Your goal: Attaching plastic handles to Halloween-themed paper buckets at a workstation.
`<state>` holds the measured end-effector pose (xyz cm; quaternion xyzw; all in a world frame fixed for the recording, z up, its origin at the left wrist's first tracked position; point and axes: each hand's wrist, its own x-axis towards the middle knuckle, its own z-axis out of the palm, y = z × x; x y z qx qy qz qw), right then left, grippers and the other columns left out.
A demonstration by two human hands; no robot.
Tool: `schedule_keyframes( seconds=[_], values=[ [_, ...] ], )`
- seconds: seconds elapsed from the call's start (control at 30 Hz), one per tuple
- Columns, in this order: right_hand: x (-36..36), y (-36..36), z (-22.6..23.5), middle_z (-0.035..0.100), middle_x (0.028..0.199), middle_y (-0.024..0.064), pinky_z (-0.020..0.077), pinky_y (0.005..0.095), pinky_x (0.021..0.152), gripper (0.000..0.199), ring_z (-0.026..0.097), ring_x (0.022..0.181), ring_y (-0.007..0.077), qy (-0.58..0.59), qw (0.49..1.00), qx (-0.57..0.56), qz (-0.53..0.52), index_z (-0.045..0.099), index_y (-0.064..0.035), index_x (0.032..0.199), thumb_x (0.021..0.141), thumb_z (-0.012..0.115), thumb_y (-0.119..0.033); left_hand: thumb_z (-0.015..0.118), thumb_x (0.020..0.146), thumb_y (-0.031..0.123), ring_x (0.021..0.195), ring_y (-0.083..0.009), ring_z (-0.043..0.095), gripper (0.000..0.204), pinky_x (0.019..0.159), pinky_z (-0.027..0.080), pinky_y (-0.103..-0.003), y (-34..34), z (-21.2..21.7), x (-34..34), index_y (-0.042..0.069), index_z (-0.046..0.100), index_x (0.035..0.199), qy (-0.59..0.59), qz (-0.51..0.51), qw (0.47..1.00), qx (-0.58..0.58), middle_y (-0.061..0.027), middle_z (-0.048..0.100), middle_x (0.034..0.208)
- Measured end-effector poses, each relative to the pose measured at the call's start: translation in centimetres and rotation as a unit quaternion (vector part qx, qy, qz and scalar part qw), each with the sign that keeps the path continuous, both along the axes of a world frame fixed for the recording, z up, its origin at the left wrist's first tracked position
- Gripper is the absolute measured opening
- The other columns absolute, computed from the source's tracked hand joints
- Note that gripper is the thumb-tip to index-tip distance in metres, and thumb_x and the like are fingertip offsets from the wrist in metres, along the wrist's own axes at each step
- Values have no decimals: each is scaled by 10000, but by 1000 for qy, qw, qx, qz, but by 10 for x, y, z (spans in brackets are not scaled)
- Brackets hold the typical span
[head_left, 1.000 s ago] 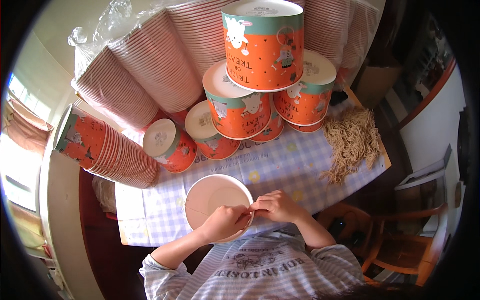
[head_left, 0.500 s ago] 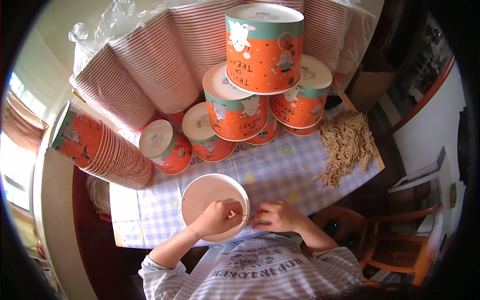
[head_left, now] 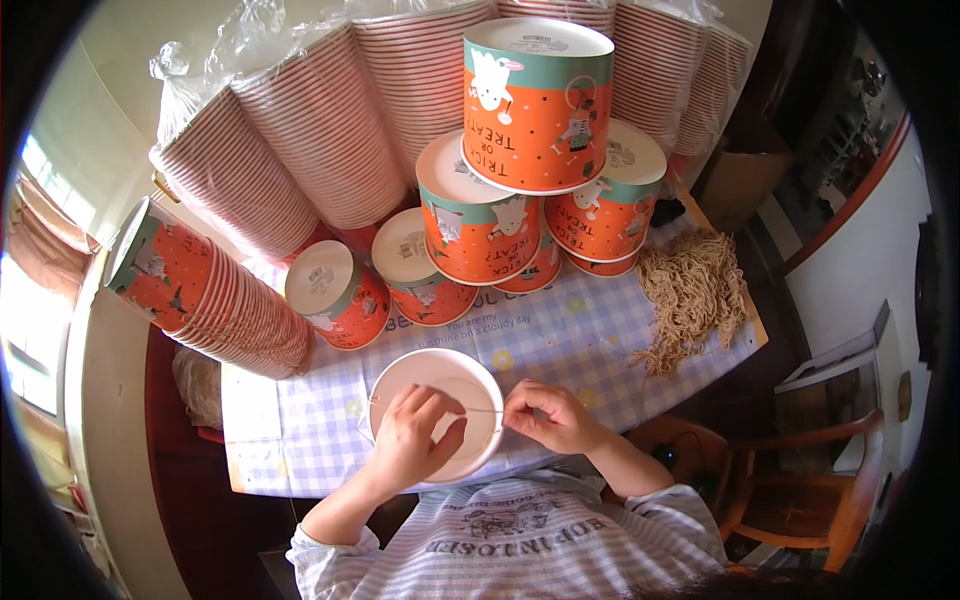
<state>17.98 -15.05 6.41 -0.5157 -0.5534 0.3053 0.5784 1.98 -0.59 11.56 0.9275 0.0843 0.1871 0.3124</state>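
An open paper bucket [head_left: 437, 366], white inside, stands at the table's near edge. A thin beige string [head_left: 484, 410] runs across its inside and to the right rim. My left hand [head_left: 412, 432] is over the bucket's mouth, thumb and fingers apart, the fingertips near the string. Beside the right rim, my right hand [head_left: 550, 415] pinches the string between thumb and fingertips. At the bucket's left rim a bit of string shows outside the wall.
Upside-down orange and green buckets [head_left: 537, 110] are piled behind. A leaning stack of buckets [head_left: 215, 290] is at the left. Plastic-wrapped stacks [head_left: 320, 120] line the back. A heap of beige strings [head_left: 693, 290] lies right on the checked tablecloth [head_left: 290, 430]. A wooden chair [head_left: 800, 490] stands right.
My left hand has opened and drawn back a little from the right rim. My right hand has risen slightly and now pinches the string at the rim.
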Motion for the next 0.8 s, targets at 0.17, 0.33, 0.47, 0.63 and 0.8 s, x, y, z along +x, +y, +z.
schedule_keyframes(
  seconds=[0.17, 0.33, 0.47, 0.63, 0.8],
  values=[
    [-4, 13, -6, 538, 806, -4, 399, 196, 661, 145, 478, 720, 51, 234, 968, -68, 60, 562, -33, 850, 903, 537, -166, 648, 717, 77, 670, -230, 602, 96, 587, 501, -341, -12, -6, -18, 59, 616, 805, 37, -61, 997, 10, -63, 584, 731],
    [-8, 17, -7, 530, 802, -5, 409, 198, 677, 179, 473, 718, 55, 275, 956, -74, 75, 547, -29, 848, 921, 506, -187, 602, 777, 176, 645, -272, 611, 131, 576, 507, -359, -12, -33, -5, 71, 632, 849, 111, -56, 992, -13, -99, 601, 754],
    [-8, 19, -8, 556, 781, -9, 422, 199, 675, 160, 490, 726, 49, 281, 954, -64, 77, 560, -35, 884, 918, 510, -183, 571, 795, 244, 663, -284, 612, 189, 603, 501, -375, -13, -42, 10, 69, 628, 838, 161, -92, 982, -33, -114, 611, 747],
    [-6, 18, -5, 554, 803, -1, 424, 210, 687, 163, 493, 731, 60, 315, 945, -49, 68, 556, -38, 874, 922, 501, -183, 575, 782, 186, 637, -286, 601, 137, 606, 488, -366, -7, -37, 15, 59, 617, 812, 165, -111, 978, -64, -115, 602, 689],
    [-3, 16, -9, 551, 831, 6, 421, 218, 721, 151, 496, 757, 68, 340, 938, -46, 44, 554, -43, 871, 920, 499, -175, 587, 747, 36, 851, -165, 547, 24, 733, 429, -281, 8, -32, 3, 17, 584, 734, 133, -136, 891, -413, -89, 594, 935]
  ],
)
